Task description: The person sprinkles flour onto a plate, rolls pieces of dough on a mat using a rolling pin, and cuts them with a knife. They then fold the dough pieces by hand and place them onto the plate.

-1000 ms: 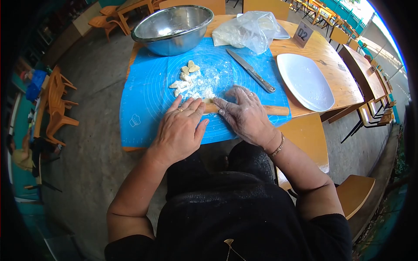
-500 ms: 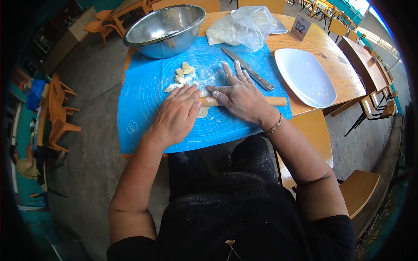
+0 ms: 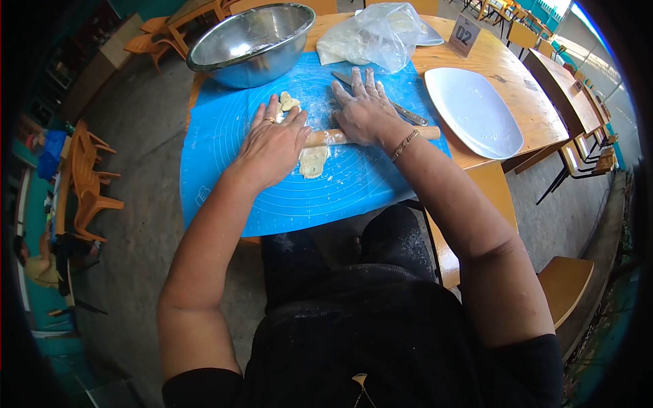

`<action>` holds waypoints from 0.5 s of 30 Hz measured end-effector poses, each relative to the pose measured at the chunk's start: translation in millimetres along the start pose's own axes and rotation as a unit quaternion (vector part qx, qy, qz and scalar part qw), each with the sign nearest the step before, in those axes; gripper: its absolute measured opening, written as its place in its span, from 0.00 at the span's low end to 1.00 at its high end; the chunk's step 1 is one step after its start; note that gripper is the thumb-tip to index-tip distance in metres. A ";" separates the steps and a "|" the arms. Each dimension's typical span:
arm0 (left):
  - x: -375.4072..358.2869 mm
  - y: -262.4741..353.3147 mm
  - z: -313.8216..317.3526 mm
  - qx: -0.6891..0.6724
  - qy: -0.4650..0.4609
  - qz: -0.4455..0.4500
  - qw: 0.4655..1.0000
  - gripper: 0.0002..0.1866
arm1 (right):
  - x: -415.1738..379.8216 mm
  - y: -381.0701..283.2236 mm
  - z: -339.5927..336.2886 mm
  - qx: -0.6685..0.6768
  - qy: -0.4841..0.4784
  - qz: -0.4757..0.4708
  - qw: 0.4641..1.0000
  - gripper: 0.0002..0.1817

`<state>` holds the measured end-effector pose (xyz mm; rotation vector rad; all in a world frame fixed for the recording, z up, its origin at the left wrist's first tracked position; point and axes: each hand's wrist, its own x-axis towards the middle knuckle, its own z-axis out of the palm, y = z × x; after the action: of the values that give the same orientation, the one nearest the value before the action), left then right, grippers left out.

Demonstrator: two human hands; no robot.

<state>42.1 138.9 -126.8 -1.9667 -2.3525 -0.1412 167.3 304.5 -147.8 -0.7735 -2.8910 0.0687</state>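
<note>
A wooden rolling pin (image 3: pixel 328 138) lies across the floured blue mat (image 3: pixel 238 204). My left hand (image 3: pixel 272 139) rests flat over its left end, fingers spread. Farther right, my right hand (image 3: pixel 367 112) presses on the pin with its fingers stretched out, dusted with flour. A flattened piece of dough (image 3: pixel 313 162) shows on the near side of the pin, between the hands. Small dough pieces (image 3: pixel 288 102) lie just beyond my left fingers. The knife (image 3: pixel 410 116) is partly covered by my right hand.
A metal bowl (image 3: pixel 255 51) stands at the back left, beside a clear plastic bag (image 3: pixel 388 37) with dough. A white plate (image 3: pixel 473 112) lies right of the mat. Behind it stands a number sign (image 3: pixel 464 35). Chairs and a person are at the far left.
Both hands have moved forward with the rolling pin, away from my body. More of the flattened dough now shows on the near side, and my left fingers cover part of the small pieces.
</note>
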 end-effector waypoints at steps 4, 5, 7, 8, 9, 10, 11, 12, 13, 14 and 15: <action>12.0 -4.2 12.0 0.041 0.043 0.000 0.998 0.24 | 8.5 1.2 3.9 -0.038 0.051 0.044 0.997 0.34; 13.8 -3.9 14.1 0.054 0.068 0.004 0.996 0.24 | 11.4 2.0 3.9 -0.038 0.054 0.042 0.997 0.34; 13.9 -1.0 19.5 0.029 0.087 -0.006 0.996 0.22 | 17.6 3.2 3.3 -0.067 0.079 0.088 0.991 0.31; 12.9 0.6 19.3 0.000 0.102 -0.013 0.995 0.21 | 20.6 5.8 6.3 -0.066 0.083 0.086 0.991 0.31; 9.0 0.4 18.9 0.004 0.105 -0.014 0.994 0.21 | 23.3 9.3 9.3 -0.079 0.146 0.062 0.984 0.28; 2.4 -0.5 18.9 -0.010 0.154 0.014 0.988 0.19 | 25.8 13.9 12.4 -0.092 0.208 0.038 0.973 0.25; -3.3 0.5 14.7 -0.025 0.203 0.041 0.978 0.17 | 23.5 13.8 8.1 -0.092 0.211 0.036 0.973 0.25; -7.8 -0.4 10.2 -0.025 0.205 0.039 0.978 0.17 | 18.3 13.3 6.0 -0.018 0.244 -0.008 0.970 0.22; -12.3 -2.8 4.5 -0.067 0.235 0.036 0.969 0.15 | 11.7 13.0 4.8 0.057 0.274 -0.052 0.959 0.20; -16.7 -2.6 -3.3 -0.108 0.265 0.033 0.958 0.14 | -1.0 8.9 -7.6 0.057 0.273 -0.054 0.959 0.20; -21.2 -2.2 -9.7 -0.108 0.265 0.031 0.958 0.14 | -18.4 1.7 -28.0 0.078 0.214 -0.059 0.972 0.18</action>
<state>43.7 116.7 -119.6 -1.7866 -1.9864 -0.8384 188.2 296.9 -122.7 -0.5124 -2.4789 0.1002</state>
